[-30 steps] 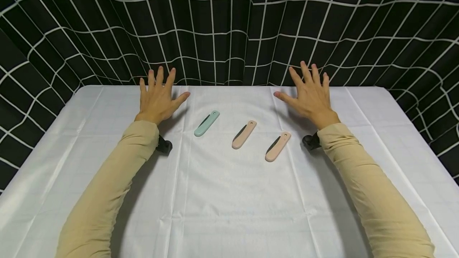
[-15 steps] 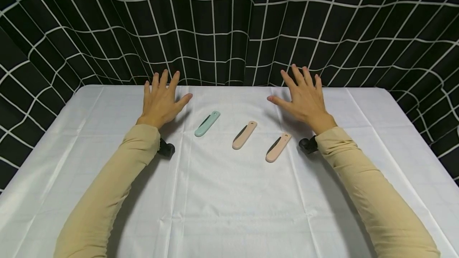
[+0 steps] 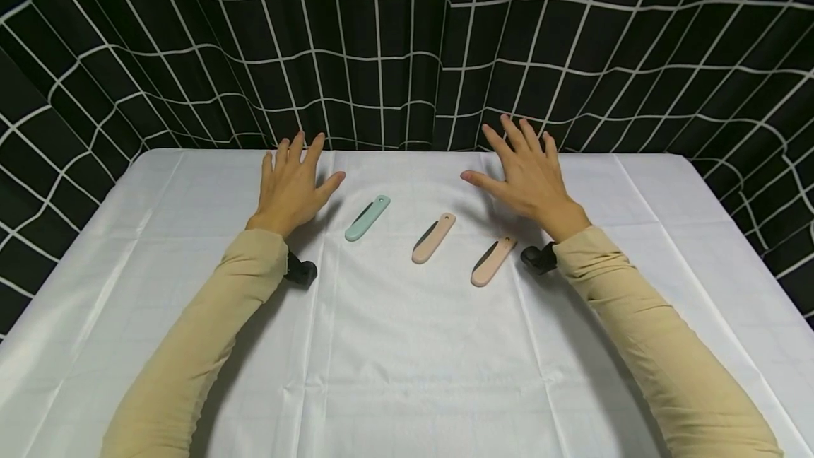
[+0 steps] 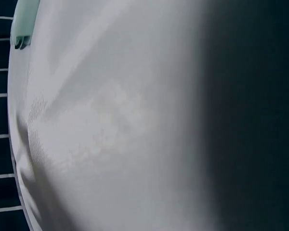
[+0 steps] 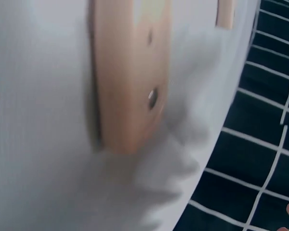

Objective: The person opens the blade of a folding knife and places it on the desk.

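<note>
From the head I look far and down; my close left-wrist view shares the green knife [image 3: 369,219], right-wrist the pink knives [image 3: 494,263].

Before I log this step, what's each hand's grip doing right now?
Left hand: grip open, holding nothing.
Right hand: grip open, holding nothing.

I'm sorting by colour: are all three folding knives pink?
No, the knife nearest the left hand is mint green.
</note>
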The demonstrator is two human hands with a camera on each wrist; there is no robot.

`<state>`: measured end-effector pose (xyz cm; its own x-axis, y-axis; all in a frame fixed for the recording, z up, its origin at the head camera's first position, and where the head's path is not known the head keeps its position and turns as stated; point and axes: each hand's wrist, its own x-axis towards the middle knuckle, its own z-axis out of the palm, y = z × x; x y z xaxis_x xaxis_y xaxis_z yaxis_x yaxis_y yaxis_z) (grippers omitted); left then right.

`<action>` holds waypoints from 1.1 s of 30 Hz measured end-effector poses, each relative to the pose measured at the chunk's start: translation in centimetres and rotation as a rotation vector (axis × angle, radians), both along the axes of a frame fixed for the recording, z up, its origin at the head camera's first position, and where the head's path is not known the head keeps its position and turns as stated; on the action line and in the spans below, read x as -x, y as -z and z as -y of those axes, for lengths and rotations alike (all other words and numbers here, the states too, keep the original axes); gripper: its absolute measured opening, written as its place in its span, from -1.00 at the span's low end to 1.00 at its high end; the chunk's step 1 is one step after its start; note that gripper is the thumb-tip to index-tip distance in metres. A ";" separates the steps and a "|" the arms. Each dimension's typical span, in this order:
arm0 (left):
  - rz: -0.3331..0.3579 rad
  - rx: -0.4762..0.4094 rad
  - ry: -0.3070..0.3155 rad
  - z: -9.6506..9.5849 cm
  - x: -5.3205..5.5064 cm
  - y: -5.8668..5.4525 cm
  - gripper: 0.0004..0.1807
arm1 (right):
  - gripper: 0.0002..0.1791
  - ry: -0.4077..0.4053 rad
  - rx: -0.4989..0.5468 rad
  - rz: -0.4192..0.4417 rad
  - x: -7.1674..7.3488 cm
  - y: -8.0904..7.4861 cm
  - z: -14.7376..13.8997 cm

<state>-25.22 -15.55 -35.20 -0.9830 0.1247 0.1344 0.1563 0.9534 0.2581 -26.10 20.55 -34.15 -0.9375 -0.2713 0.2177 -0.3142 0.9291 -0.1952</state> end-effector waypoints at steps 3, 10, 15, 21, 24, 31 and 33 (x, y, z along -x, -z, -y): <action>0.008 -0.004 0.000 -0.2 -0.2 0.0 -0.14 | -0.01 -0.011 0.012 0.002 -0.2 -0.1 0.5; -0.010 -0.011 0.007 -0.5 -0.6 0.2 -0.15 | -0.02 -0.051 0.026 -0.011 -0.8 -0.1 1.8; -0.025 -0.027 0.013 -0.7 -1.1 0.2 -0.17 | -0.03 -0.069 0.043 -0.007 -1.2 -0.1 2.6; -0.030 -0.047 0.023 -1.1 -1.7 0.2 -0.17 | -0.03 -0.082 0.049 -0.012 -1.7 0.0 3.3; -0.040 -0.051 0.031 -1.2 -2.0 0.3 -0.17 | -0.04 -0.088 0.061 -0.014 -2.0 0.1 3.6; -0.066 -0.083 0.035 -1.4 -3.0 0.5 -0.18 | -0.05 -0.108 0.085 -0.016 -3.0 0.3 4.3; -0.064 -0.089 0.036 -1.4 -3.2 0.5 -0.18 | -0.05 -0.114 0.091 -0.014 -3.2 0.4 4.5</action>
<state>-21.99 -14.20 -35.72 -0.9671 0.1444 0.2093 0.2088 0.9207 0.3297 -22.87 16.03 -34.51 -0.8983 -0.3547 0.2592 -0.4202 0.8659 -0.2714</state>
